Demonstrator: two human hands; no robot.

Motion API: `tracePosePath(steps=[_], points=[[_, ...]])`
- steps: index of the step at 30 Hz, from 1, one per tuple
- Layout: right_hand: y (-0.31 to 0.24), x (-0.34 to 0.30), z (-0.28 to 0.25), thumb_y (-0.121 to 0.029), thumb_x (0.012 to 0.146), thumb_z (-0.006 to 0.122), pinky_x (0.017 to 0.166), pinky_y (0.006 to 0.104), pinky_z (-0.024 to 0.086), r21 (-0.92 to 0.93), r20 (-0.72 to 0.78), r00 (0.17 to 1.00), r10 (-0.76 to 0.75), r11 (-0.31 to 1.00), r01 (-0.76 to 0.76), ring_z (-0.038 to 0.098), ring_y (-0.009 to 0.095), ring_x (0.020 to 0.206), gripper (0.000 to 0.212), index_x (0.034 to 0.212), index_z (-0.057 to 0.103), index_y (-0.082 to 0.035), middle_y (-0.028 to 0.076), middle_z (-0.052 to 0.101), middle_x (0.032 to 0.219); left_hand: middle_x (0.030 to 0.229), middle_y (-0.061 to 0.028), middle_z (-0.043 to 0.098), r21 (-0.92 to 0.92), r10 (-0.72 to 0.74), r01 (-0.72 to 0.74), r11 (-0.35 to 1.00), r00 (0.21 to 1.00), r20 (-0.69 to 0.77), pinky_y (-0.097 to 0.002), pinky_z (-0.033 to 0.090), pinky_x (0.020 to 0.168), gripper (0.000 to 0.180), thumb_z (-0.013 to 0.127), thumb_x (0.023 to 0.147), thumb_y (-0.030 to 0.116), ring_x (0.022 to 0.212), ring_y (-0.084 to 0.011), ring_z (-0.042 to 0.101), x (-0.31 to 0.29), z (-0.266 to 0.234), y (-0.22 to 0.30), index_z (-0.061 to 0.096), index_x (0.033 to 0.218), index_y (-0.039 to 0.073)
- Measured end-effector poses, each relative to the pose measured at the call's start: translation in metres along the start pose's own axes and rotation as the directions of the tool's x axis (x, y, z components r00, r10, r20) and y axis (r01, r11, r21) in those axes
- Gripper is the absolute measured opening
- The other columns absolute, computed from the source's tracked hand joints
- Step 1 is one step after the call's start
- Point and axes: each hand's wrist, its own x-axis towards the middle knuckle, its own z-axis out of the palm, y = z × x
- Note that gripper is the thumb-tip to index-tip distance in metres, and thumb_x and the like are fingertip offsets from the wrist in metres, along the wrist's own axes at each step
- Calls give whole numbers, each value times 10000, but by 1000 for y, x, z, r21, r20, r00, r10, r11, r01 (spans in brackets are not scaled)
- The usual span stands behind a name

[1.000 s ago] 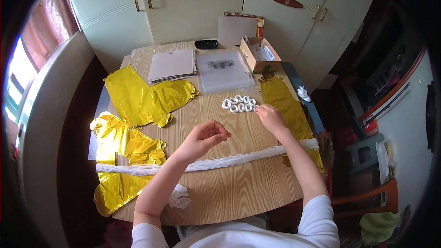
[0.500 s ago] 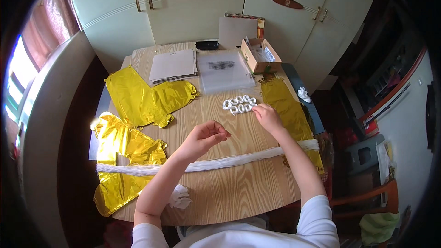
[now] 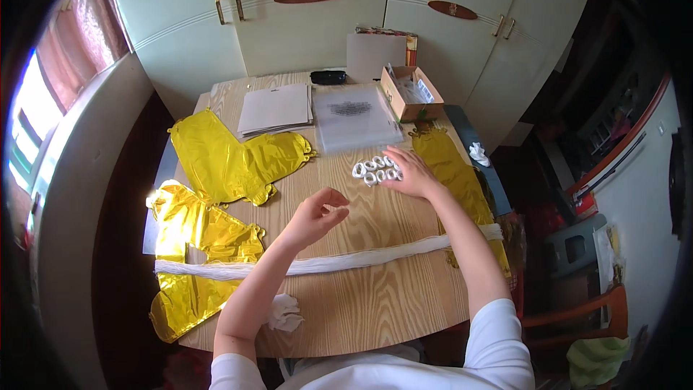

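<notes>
Several small white ring-shaped coils [image 3: 372,171] stand close together in two rows on the table, right of its middle. My right hand [image 3: 411,175] reaches over the right end of this group, fingers spread and touching the outermost coils, some of which it hides. My left hand [image 3: 319,215] hovers over the bare wood nearer to me, its fingers loosely curved with a gap to the thumb and nothing visible between them. A long bundle of white string [image 3: 339,263] runs across the table beneath both forearms.
Yellow foil balloons [image 3: 238,166] lie flat at the left, with another foil piece [image 3: 451,173] at the right. Behind are grey cards [image 3: 274,108], clear plastic bags [image 3: 354,126], an open cardboard box [image 3: 420,110] and a black case [image 3: 328,77]. Crumpled white tissue [image 3: 286,313] lies near my left forearm.
My right hand has gone from a pinch at the coils' right edge to spread fingers around that end. My left hand has shifted slightly left, with its thumb and fingers further apart.
</notes>
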Motion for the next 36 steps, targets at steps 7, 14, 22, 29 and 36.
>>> tracePosePath(steps=[7,14,22,29,36], points=[[25,9,13,-528,646,717,1047,387,283,150,-38,994,-98,983,102,369,265,1254,841,1303,414,-99,92,425,1338,1245,-149,468,649,226,-211,731,972,62,-405,365,950,773,735,657,393,1153,-310,448,54,-4,-30,389,1263,59],[25,6,21,-463,628,755,1011,389,333,215,-93,993,-72,972,91,431,285,1197,786,1258,465,-93,116,479,1280,1340,-172,382,669,219,-218,711,972,84,-427,290,1023,1048,763,558,511,1259,-294,361,120,17,-60,271,1368,61],[35,2,32,-437,715,696,977,377,371,218,-119,990,-68,971,93,456,289,1170,666,1237,482,-84,123,482,1268,1315,-136,431,676,258,-266,687,959,114,-425,286,1026,985,742,587,507,1240,-279,385,139,34,-66,301,1362,88],[36,1,33,-383,733,696,900,346,434,261,-109,993,-41,963,69,505,269,1112,598,1204,499,-72,89,502,1233,1279,-138,461,673,273,-266,690,957,98,-427,305,1008,898,745,612,461,1205,-290,414,144,41,-67,361,1332,88],[30,1,30,-336,713,728,907,352,427,310,-113,993,-24,949,58,513,282,1090,585,1177,517,-51,106,524,1187,1228,-120,503,687,272,-254,681,959,85,-411,337,989,826,723,633,467,1172,-277,445,142,41,-66,404,1302,103]])
